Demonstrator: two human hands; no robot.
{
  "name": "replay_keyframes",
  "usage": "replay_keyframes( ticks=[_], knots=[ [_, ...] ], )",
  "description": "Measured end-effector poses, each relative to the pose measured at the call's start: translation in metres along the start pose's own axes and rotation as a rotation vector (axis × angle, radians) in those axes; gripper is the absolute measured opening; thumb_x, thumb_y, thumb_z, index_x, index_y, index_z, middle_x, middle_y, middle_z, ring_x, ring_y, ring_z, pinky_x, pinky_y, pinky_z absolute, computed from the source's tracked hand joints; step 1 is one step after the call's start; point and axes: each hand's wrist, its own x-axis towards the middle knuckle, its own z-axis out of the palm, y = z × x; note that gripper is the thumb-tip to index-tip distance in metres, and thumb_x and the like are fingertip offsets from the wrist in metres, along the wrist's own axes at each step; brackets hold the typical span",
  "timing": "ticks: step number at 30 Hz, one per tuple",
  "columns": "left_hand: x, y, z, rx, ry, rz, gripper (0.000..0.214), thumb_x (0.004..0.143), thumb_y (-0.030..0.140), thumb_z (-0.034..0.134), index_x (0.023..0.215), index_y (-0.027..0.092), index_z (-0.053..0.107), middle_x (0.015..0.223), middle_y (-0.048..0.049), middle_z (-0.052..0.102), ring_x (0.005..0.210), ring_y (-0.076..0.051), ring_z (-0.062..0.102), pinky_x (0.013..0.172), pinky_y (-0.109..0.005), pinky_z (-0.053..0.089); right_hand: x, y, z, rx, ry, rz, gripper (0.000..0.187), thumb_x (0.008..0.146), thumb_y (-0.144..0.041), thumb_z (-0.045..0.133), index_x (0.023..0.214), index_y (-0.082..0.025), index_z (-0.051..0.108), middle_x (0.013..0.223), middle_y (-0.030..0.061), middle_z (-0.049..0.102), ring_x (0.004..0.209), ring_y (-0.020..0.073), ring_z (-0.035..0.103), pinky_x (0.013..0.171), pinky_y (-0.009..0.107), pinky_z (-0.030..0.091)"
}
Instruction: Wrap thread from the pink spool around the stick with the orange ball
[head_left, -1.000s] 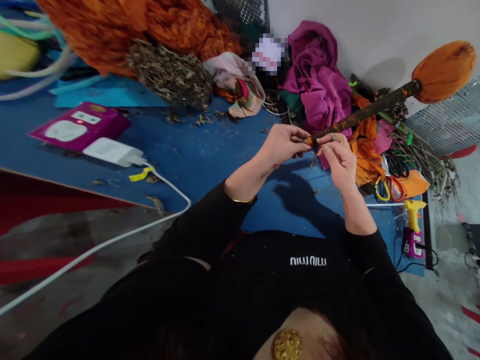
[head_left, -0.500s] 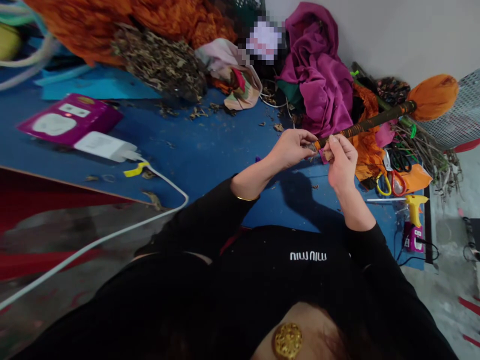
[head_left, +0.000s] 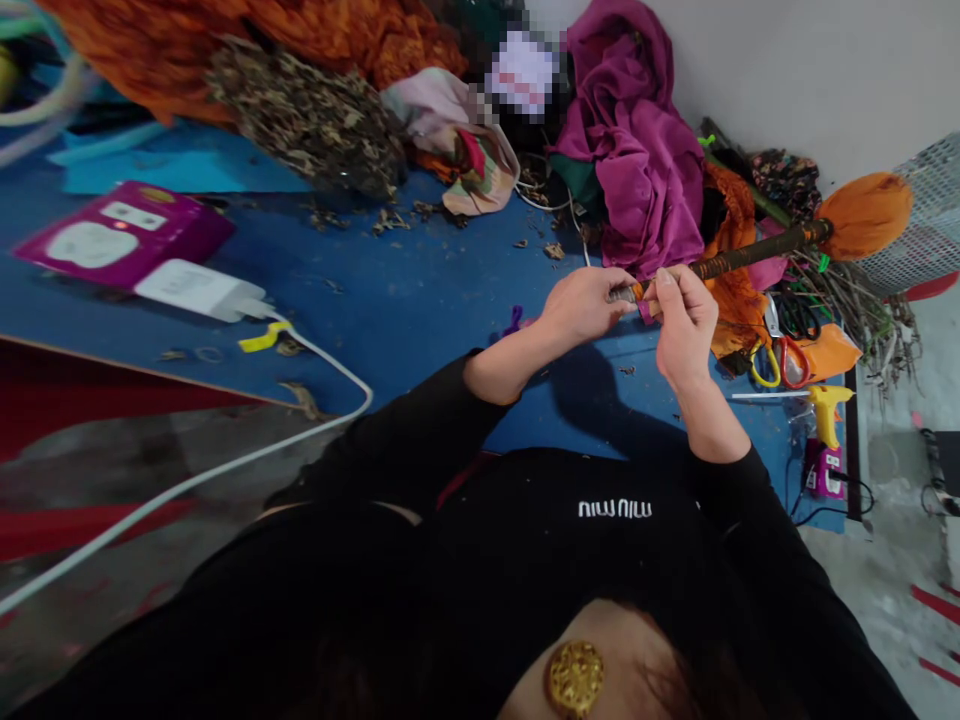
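Observation:
A dark stick (head_left: 750, 256) wound with orange thread runs up to the right and ends in a bulb of orange cloth (head_left: 862, 214). My left hand (head_left: 581, 305) pinches the stick's near tip, fingers closed on it. My right hand (head_left: 682, 320) is wrapped round the stick just beyond, thumb on top. Both hands hover over the blue mat (head_left: 420, 290). What passes between the fingertips is too small to make out.
Magenta cloth (head_left: 645, 170), orange fabric (head_left: 300, 35) and dried leaves (head_left: 307, 115) are piled at the back. A purple power strip (head_left: 120, 232) with a white charger (head_left: 199, 290) lies left. Scissors (head_left: 780, 360), a yellow glue gun (head_left: 825, 412) and twigs (head_left: 862, 310) lie right. A mesh basket (head_left: 915, 230) stands far right.
The stick has tipped lower and flatter, its orange bulb dropping. Both hands shifted slightly right, and my right hand closed round the stick from a fingertip pinch.

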Motion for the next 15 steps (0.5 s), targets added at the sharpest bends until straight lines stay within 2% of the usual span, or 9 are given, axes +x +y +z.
replay_keyframes(
  ticks=[3, 6, 9, 15],
  knots=[
    [-0.005, 0.005, -0.001, 0.156, 0.005, 0.008, 0.026, 0.086, 0.033, 0.066, 0.103, 0.024, 0.082, 0.086, -0.0013, 0.076, 0.081, -0.022, 0.064, 0.073, -0.031, 0.044, 0.006, 0.000, -0.005, -0.007, -0.073, 0.002, 0.049, 0.101, -0.068, 0.057, 0.078, -0.025, 0.062, 0.069, -0.0041, 0.052, 0.062, 0.0097, 0.052, 0.066, 0.027, 0.050],
    [-0.006, 0.009, 0.002, 0.210, -0.033, -0.015, 0.034, 0.086, 0.029, 0.066, 0.115, 0.024, 0.083, 0.099, -0.0046, 0.082, 0.094, -0.027, 0.072, 0.079, -0.033, 0.049, 0.016, -0.001, -0.013, -0.047, -0.085, -0.057, 0.045, 0.101, -0.065, 0.058, 0.081, -0.026, 0.067, 0.078, -0.0012, 0.064, 0.080, 0.0135, 0.066, 0.085, 0.033, 0.058],
    [-0.006, 0.012, 0.005, 0.271, -0.087, -0.062, 0.041, 0.086, 0.027, 0.067, 0.123, 0.024, 0.082, 0.106, -0.0080, 0.083, 0.103, -0.032, 0.075, 0.084, -0.037, 0.051, 0.025, 0.002, -0.022, -0.110, -0.082, -0.079, 0.041, 0.100, -0.062, 0.062, 0.083, -0.026, 0.071, 0.086, 0.0011, 0.070, 0.092, 0.0163, 0.069, 0.095, 0.036, 0.059],
    [-0.008, 0.015, 0.005, 0.368, -0.107, -0.069, 0.041, 0.087, 0.026, 0.065, 0.125, 0.027, 0.081, 0.105, -0.0075, 0.083, 0.105, -0.033, 0.076, 0.085, -0.038, 0.054, 0.029, 0.020, -0.025, -0.100, -0.074, 0.040, 0.040, 0.099, -0.063, 0.063, 0.089, -0.026, 0.073, 0.085, -0.0003, 0.070, 0.079, 0.0127, 0.067, 0.081, 0.031, 0.060]
  ],
)
